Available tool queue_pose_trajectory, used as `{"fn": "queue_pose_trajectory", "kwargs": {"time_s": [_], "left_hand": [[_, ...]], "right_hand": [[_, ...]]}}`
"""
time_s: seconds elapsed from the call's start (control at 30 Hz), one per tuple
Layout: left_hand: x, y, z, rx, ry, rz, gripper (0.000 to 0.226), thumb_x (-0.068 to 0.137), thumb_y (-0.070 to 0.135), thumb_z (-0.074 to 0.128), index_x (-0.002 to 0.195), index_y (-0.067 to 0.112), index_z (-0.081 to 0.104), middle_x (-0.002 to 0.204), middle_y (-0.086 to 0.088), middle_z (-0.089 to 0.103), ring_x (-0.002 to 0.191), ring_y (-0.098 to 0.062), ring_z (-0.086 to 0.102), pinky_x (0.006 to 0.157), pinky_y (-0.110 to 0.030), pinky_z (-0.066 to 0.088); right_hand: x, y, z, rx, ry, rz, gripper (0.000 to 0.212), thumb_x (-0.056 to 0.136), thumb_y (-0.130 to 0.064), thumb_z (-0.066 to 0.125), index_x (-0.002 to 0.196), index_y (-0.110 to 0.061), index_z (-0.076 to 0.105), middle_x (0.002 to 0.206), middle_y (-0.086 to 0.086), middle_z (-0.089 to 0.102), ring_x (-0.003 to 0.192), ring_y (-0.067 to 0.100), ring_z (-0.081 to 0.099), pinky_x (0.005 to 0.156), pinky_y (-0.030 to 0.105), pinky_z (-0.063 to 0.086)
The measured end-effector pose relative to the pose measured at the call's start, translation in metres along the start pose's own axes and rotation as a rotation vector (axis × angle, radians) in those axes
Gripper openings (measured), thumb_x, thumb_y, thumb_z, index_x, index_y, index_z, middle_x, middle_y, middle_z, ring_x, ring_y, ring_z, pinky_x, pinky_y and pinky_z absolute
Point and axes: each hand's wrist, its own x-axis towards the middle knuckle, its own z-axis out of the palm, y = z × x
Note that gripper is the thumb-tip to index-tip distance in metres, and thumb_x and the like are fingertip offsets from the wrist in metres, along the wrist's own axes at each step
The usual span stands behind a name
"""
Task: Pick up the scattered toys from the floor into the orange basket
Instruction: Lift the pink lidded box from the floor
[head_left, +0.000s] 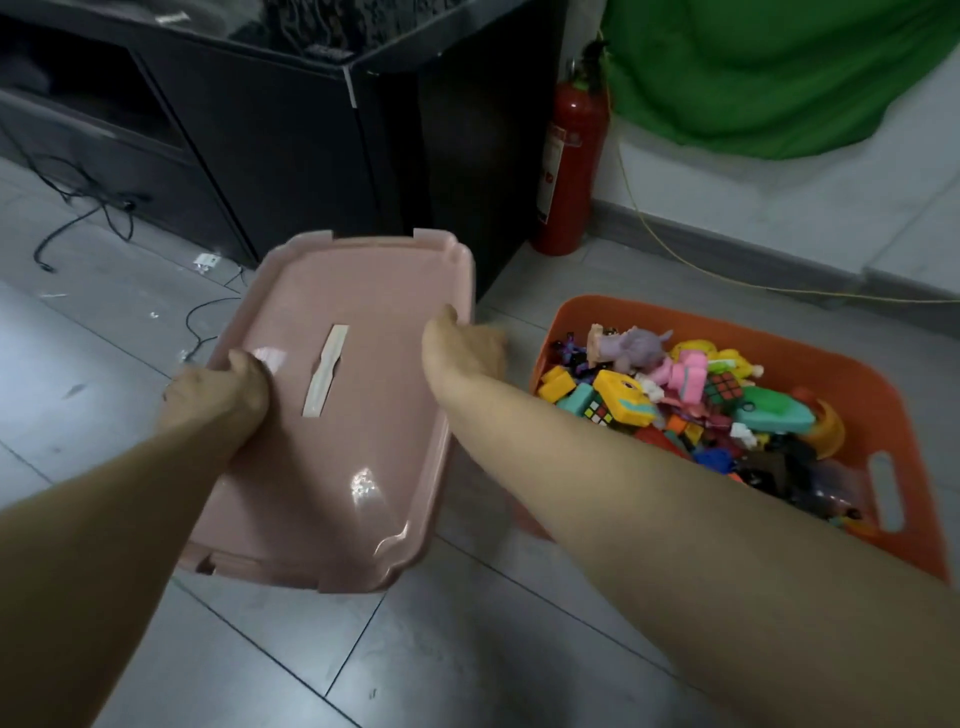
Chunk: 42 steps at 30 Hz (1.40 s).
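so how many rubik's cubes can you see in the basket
2. One rubik's cube lies near the left side of the orange basket, beside a yellow block; the other sits further right, by the pink toy. More may be buried under the pile.

Grey tile floor (467, 649), black cabinet (291, 130) far left w/ cables (88, 213) trailing, red extinguisher (571, 156) by white wall (779, 192), green cloth (779, 67) far right.
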Motion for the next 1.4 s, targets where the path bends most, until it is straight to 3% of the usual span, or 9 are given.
{"fn": "queue_pose_trajectory", "kwargs": {"time_s": [0.23, 0.37, 0.5, 0.67, 0.83, 1.0, 1.13, 1.23, 1.4], "left_hand": [[-0.06, 0.07, -0.012, 0.058, 0.063, 0.464, 0.057, 0.089, 0.047, 0.026, 0.114, 0.005, 0.054, 0.116, -0.028, 0.059, 0.106, -0.045, 0.055, 0.085, -0.047, 0.04], [-0.095, 0.123, -0.015, 0.108, 0.047, 0.716, 0.046, 0.093, 0.046, 0.026, 0.106, 0.009, 0.051, 0.106, -0.024, 0.058, 0.092, -0.038, 0.052, 0.076, -0.043, 0.036], [-0.141, 0.184, -0.004, 0.087, 0.025, 0.949, 0.036, 0.097, 0.043, 0.03, 0.101, 0.012, 0.049, 0.108, -0.023, 0.059, 0.097, -0.041, 0.054, 0.079, -0.043, 0.039], [-0.192, 0.235, 0.032, 0.068, -0.115, 1.164, 0.037, 0.097, 0.04, 0.037, 0.117, 0.012, 0.053, 0.117, -0.018, 0.059, 0.104, -0.038, 0.056, 0.085, -0.043, 0.044], [-0.199, 0.24, 0.065, 0.167, -0.336, 1.031, 0.064, 0.091, 0.055, 0.04, 0.144, 0.02, 0.034, 0.138, -0.015, 0.047, 0.118, -0.035, 0.051, 0.1, -0.046, 0.044], [-0.191, 0.207, 0.076, 0.3, -0.558, 0.6, 0.088, 0.091, 0.067, 0.042, 0.155, 0.017, 0.006, 0.153, -0.021, 0.029, 0.132, -0.042, 0.041, 0.104, -0.053, 0.041], [-0.19, 0.192, 0.081, 0.265, -0.737, 0.546, 0.063, 0.1, 0.048, 0.043, 0.144, 0.005, 0.031, 0.137, -0.02, 0.05, 0.111, -0.036, 0.058, 0.079, -0.046, 0.055], [-0.188, 0.191, 0.083, 0.275, -0.723, 0.609, 0.055, 0.102, 0.042, 0.041, 0.143, 0.006, 0.033, 0.135, -0.019, 0.048, 0.108, -0.036, 0.058, 0.068, -0.042, 0.056], [-0.181, 0.186, 0.081, 0.326, -0.635, 0.664, 0.042, 0.104, 0.033, 0.033, 0.127, 0.0, 0.046, 0.113, -0.023, 0.06, 0.089, -0.033, 0.064, 0.062, -0.041, 0.059]], "right_hand": [[0.026, -0.028, -0.137, -0.14, 0.095, -0.318, 0.067, 0.089, -0.065, 0.031, 0.136, -0.017, 0.036, 0.129, 0.008, 0.057, 0.115, 0.034, 0.055, 0.097, 0.043, 0.042], [0.047, -0.034, -0.228, -0.155, 0.27, -0.434, 0.046, 0.092, -0.056, 0.034, 0.104, -0.016, 0.053, 0.093, 0.001, 0.059, 0.087, 0.023, 0.056, 0.067, 0.035, 0.037], [0.058, -0.016, -0.293, -0.258, 0.245, -0.377, 0.056, 0.093, -0.061, 0.034, 0.08, -0.013, 0.06, 0.077, 0.002, 0.057, 0.072, 0.021, 0.055, 0.064, 0.03, 0.038], [0.076, 0.045, -0.354, -0.036, 0.288, -0.247, 0.054, 0.089, -0.065, 0.049, 0.084, -0.013, 0.064, 0.08, 0.001, 0.062, 0.07, 0.019, 0.059, 0.067, 0.028, 0.045], [0.095, 0.125, -0.375, 0.221, 0.34, 0.047, 0.061, 0.089, -0.062, 0.047, 0.112, -0.008, 0.063, 0.107, 0.012, 0.068, 0.084, 0.027, 0.066, 0.059, 0.031, 0.051], [0.087, 0.174, -0.374, -0.233, 0.53, 0.035, 0.058, 0.094, -0.05, 0.034, 0.093, 0.0, 0.064, 0.103, 0.026, 0.064, 0.086, 0.035, 0.058, 0.081, 0.039, 0.048], [0.078, 0.18, -0.373, -0.395, 0.439, -0.102, 0.05, 0.099, -0.042, 0.034, 0.074, -0.006, 0.057, 0.09, 0.022, 0.063, 0.087, 0.035, 0.054, 0.075, 0.036, 0.037], [0.073, 0.179, -0.37, -0.424, 0.444, -0.211, 0.05, 0.099, -0.039, 0.038, 0.06, -0.009, 0.045, 0.065, 0.011, 0.054, 0.076, 0.035, 0.053, 0.067, 0.035, 0.034], [0.065, 0.176, -0.372, -0.553, 0.424, -0.308, 0.055, 0.1, -0.041, 0.034, 0.061, -0.006, 0.051, 0.06, 0.007, 0.053, 0.064, 0.03, 0.048, 0.061, 0.036, 0.034]]}}
